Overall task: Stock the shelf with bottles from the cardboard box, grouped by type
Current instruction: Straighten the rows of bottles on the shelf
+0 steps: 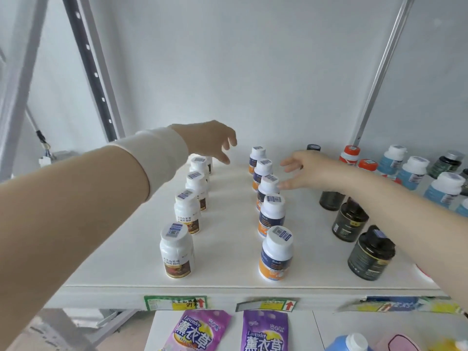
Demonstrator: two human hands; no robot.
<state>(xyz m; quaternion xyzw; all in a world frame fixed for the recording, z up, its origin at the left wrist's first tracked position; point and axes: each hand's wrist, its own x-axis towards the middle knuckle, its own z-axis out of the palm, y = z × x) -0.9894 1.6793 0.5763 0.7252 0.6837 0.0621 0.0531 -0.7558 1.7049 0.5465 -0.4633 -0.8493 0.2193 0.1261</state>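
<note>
Head view: two lavender pouches [263, 330] lie at the bottom edge, below the shelf [228, 285]. On it, bottles stand in rows running away: white bottles [177, 252] left of centre, blue-orange bottles [276, 254] at centre, dark jars [371, 254] right. Farther back, the right hand [311, 171] hovers by the centre row, fingers spread, empty. The left hand [210, 139] hangs above the left row's far end, fingers loosely apart, empty.
</note>
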